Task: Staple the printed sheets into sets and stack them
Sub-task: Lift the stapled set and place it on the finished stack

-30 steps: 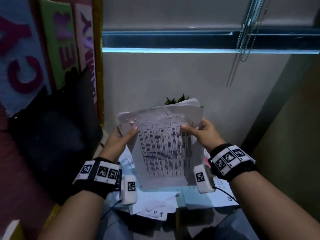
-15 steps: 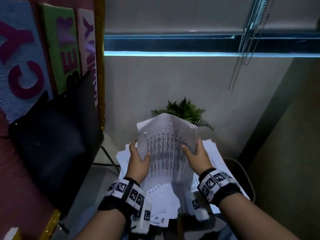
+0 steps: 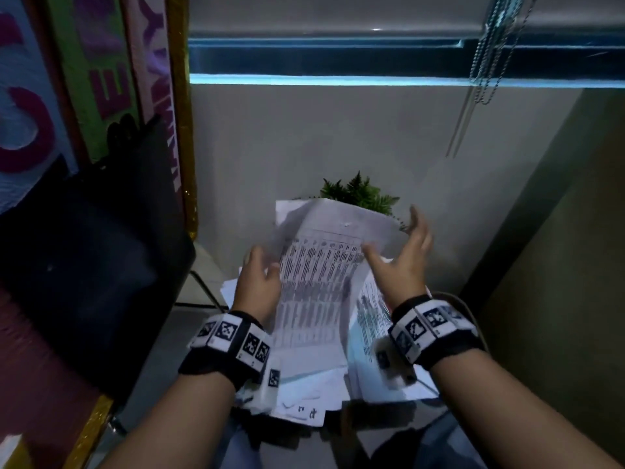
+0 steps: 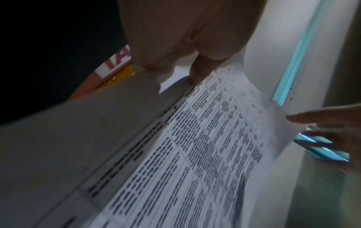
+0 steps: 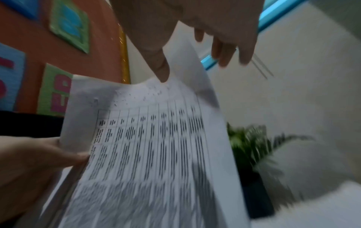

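From the head camera, the white printed sheet set with its dark table of text (image 3: pixel 314 286) is tilted up over a loose heap of white printed papers (image 3: pixel 304 384) on the tabletop; the left hand (image 3: pixel 258 286) grips its left edge, while the right hand (image 3: pixel 404 258) is spread, fingers straight, thumb just at the right edge. Behind sits a green leafy plant (image 3: pixel 358 192). On the left wrist camera, a thumb and finger pinch the paper's edge, print blurred. On the right wrist camera, the top margin looks peppered with small marks, possibly staple holes, though too blurred to be sure; the right thumb touches the top edge, the other fingers clear. No stapler is in view. My read: this set is headed down onto the heap, and plenty of loose sheets there look unsorted.
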